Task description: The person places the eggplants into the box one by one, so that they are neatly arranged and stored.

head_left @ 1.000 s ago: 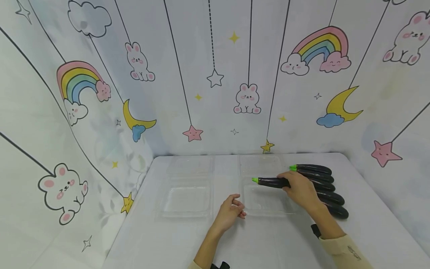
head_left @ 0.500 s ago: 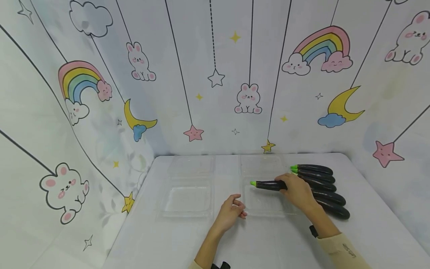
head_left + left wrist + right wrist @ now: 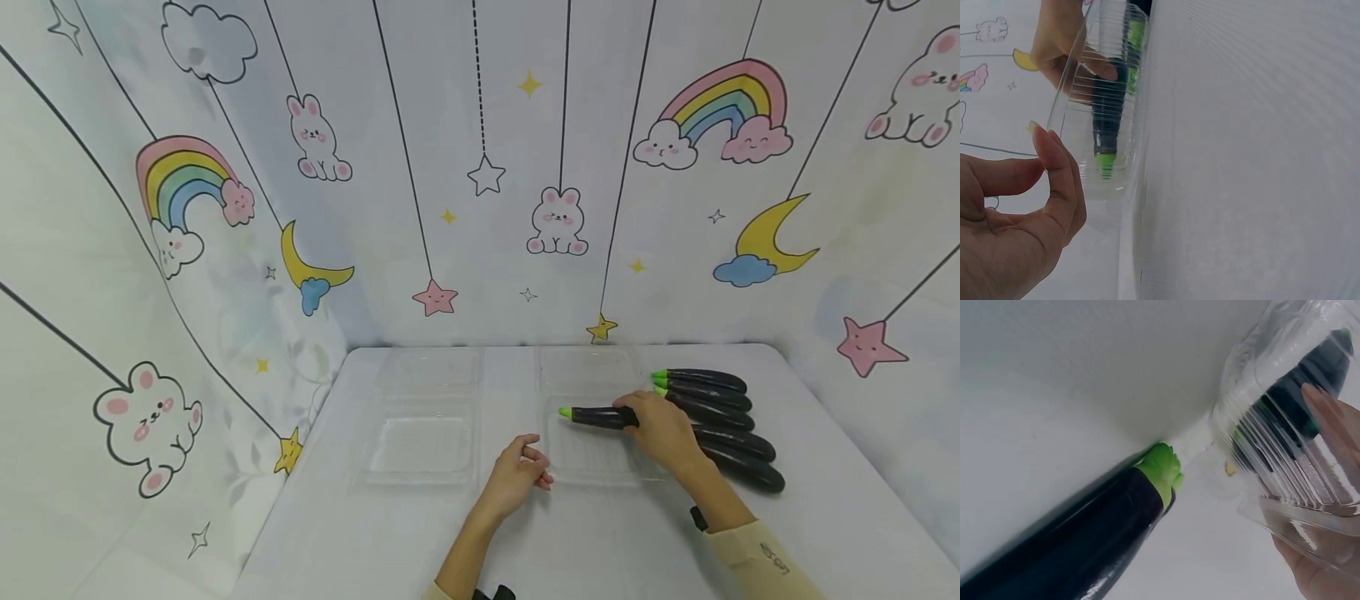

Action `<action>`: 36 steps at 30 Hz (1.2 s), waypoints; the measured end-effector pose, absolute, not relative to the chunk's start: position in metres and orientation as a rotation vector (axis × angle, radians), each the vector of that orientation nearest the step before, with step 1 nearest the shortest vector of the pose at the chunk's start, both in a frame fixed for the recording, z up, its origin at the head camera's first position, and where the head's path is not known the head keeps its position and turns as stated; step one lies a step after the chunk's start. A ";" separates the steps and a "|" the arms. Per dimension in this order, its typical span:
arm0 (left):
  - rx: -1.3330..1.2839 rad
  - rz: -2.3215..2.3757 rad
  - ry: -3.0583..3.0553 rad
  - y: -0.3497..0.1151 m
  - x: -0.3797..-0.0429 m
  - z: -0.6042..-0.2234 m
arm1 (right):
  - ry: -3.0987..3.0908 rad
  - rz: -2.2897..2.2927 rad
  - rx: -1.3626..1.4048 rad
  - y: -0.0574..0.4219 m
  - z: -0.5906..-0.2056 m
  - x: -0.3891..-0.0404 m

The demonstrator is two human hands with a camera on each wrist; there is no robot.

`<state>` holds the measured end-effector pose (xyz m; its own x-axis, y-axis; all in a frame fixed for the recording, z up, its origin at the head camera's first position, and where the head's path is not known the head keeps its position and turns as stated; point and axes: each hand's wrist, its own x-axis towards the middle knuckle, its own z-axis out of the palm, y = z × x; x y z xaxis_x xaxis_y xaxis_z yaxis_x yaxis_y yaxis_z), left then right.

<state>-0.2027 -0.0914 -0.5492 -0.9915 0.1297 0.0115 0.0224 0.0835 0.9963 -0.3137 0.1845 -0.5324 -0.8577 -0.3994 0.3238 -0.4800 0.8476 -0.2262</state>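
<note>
My right hand (image 3: 660,429) grips a dark purple eggplant (image 3: 597,417) with a bright green stem end pointing left. Both are over the right clear plastic container (image 3: 600,479); through its ribbed wall the left wrist view shows the eggplant (image 3: 1107,119) inside. Whether the eggplant touches the bottom cannot be told. My left hand (image 3: 513,479) is beside that container's front left side, holding nothing, fingers loosely bent. In the left wrist view its fingertips (image 3: 1041,134) are close to the plastic edge; contact is unclear.
Several more eggplants (image 3: 738,468) lie in a row on the right of the white table (image 3: 570,542). A second clear container (image 3: 420,479) stands to the left, and clear lid-like panels (image 3: 588,367) lie behind both containers. A patterned cloth wall (image 3: 480,250) encloses the table.
My right hand has lowered slightly and moved a little left and toward me with the eggplant, over the right container. The left hand has stayed in place.
</note>
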 end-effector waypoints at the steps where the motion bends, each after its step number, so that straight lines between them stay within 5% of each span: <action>1: 0.160 2.067 2.253 -0.091 -0.203 -0.549 | -2.761 0.439 0.670 0.185 -0.533 -0.314; 36: 0.152 2.020 2.298 -0.091 -0.203 -0.549 | -2.750 0.426 0.646 0.191 -0.533 -0.301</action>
<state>-0.2033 -0.0909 -0.5492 -0.9921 0.1256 0.0065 0.0226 0.1269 0.9917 -0.3008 0.1911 -0.5335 -0.8597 -0.3846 0.3362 -0.4684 0.8562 -0.2182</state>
